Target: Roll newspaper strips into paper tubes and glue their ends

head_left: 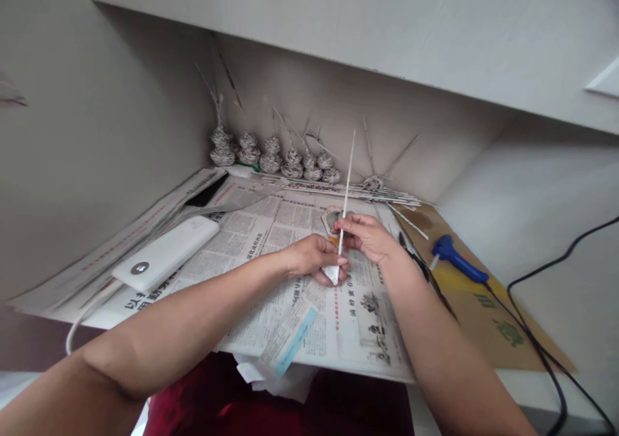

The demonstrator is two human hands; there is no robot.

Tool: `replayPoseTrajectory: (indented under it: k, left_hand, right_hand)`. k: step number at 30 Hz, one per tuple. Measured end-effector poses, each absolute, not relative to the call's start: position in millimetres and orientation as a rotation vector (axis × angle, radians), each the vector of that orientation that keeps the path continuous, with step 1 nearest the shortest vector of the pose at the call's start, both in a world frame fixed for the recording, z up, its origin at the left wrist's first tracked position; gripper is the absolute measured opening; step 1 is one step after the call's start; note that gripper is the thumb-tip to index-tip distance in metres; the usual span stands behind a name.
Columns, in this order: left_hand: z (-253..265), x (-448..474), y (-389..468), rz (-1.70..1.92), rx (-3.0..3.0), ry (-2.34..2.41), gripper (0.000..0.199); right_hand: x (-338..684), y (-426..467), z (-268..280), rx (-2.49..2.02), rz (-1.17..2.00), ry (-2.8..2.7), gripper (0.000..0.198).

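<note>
A thin rolled newspaper tube [347, 184] stands nearly upright between my two hands, its tip pointing away from me. My left hand [319, 260] pinches its lower end, where a flat, pale strip of paper [331, 273] flares out below the fingers. Higher on the tube, my right hand [362, 235] grips it between thumb and fingertips. Both hands hover over newspaper sheets [251, 229] spread on the table. A loose printed strip with a blue edge [293, 340] lies nearer to me. Behind my right hand a small round item [331, 218] is partly hidden.
Several woven paper gourds [271, 155] line the back wall, beside a started weave with spokes [373, 182] and a pile of paper tubes [338, 191]. A white power bank [167, 252] lies left. Right are scissors [411, 255] and a blue glue gun [457, 258] with a black cable [525, 326].
</note>
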State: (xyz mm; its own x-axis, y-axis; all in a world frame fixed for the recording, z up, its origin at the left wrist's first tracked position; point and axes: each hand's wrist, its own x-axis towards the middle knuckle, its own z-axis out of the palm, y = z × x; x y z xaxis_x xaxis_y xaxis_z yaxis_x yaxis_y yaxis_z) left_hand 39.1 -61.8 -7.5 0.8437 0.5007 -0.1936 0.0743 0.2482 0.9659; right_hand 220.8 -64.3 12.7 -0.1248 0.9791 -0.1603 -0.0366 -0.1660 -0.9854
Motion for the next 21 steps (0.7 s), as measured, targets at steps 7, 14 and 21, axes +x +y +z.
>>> replayPoseTrajectory:
  k: [7,14,21]
  left_hand:
    - [-3.5,38.3,-62.8,0.333,1.309,0.532,0.043]
    - [-5.2,39.1,-61.3,0.361,1.308,0.534,0.041]
    - [-6.7,38.5,-60.6,0.355,1.317,0.511,0.041]
  right_hand:
    - [223.1,-63.4,11.5,-1.190,1.511,-1.253,0.026]
    - [219.8,-64.0,12.2,-1.165,1.476,-1.220,0.024]
    - [217.7,-65.2,13.7,-1.172,1.438,-1.148,0.022]
